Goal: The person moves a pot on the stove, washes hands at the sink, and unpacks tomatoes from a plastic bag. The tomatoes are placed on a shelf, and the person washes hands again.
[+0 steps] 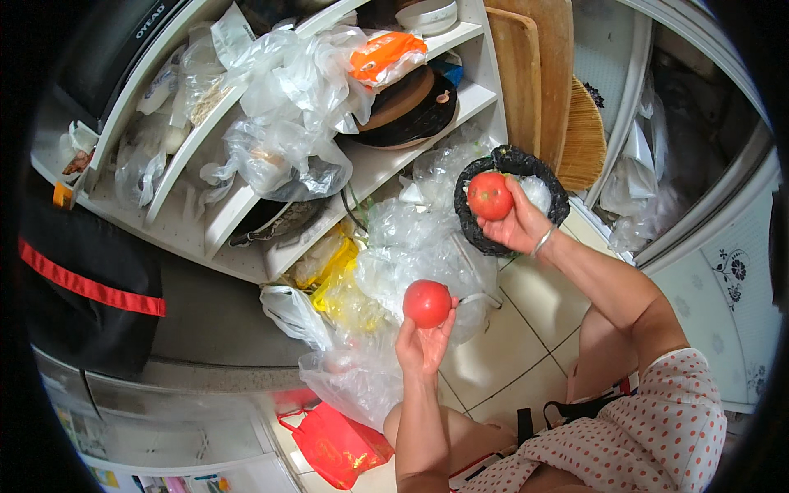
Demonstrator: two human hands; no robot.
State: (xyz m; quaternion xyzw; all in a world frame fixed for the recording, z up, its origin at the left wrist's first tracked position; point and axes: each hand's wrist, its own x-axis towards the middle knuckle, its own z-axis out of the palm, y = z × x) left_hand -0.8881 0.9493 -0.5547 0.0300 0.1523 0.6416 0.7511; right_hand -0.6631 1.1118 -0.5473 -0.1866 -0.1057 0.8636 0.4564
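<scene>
My left hand (425,345) is closed around a smooth red tomato (426,303), its fingers and thumb cupping it from below. Clear plastic bags (410,246) lie piled just past that tomato. In my right hand (521,223) is a second red tomato (490,196), with a few pale scars on its skin. This hand is over a bin lined with a black bag (478,237), covering part of its opening. Some white crumpled plastic (536,194) shows inside the bin.
White shelves (370,157) hold plastic bags (296,92), dark pan-like items (407,111) and a white bowl (426,16). Wooden boards (518,74) lean beside them. A red bag (342,444) and a white bag (296,314) rest low on the left. Sliding glass doors (715,289) stand right.
</scene>
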